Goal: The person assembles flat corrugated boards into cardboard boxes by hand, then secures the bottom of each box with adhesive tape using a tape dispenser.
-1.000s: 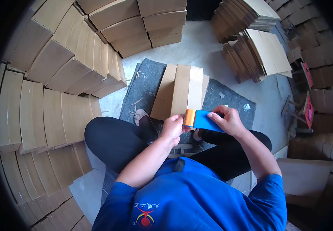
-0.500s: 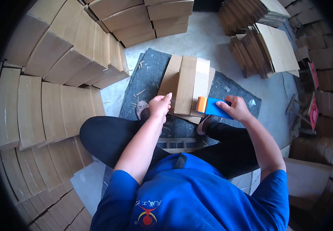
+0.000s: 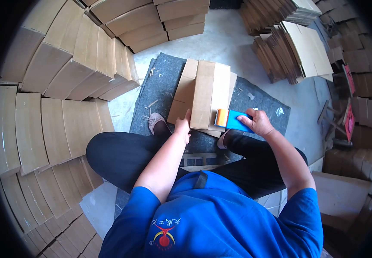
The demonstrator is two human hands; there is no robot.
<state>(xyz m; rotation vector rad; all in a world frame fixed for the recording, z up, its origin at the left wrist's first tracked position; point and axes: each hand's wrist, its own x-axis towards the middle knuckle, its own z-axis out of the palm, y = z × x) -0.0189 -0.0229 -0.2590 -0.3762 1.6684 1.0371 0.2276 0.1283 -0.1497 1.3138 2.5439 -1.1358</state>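
A closed brown cardboard box [image 3: 203, 96] stands on end in front of me, with a paler strip running along its top. My left hand [image 3: 183, 127] is at the box's near left corner, its fingers stretched along the side and apart. In my right hand [image 3: 259, 123] is a blue tape dispenser [image 3: 238, 121] with an orange front part, held right at the near right end of the box. Beneath and beside the box lies more cardboard [image 3: 181, 95], partly hidden by it.
A dark grey mat [image 3: 153, 92] with scattered scraps lies under the box, and my feet rest at its near side. Stacked boxes [image 3: 61, 116] wall the left. Flattened cartons [image 3: 308, 51] stand at the far right, and a red-topped stool [image 3: 348, 122] is on the right.
My left hand has gone from a raised pinch over the box's left edge down to its near left corner, with fingers opened. The dispenser has shifted slightly left in view.
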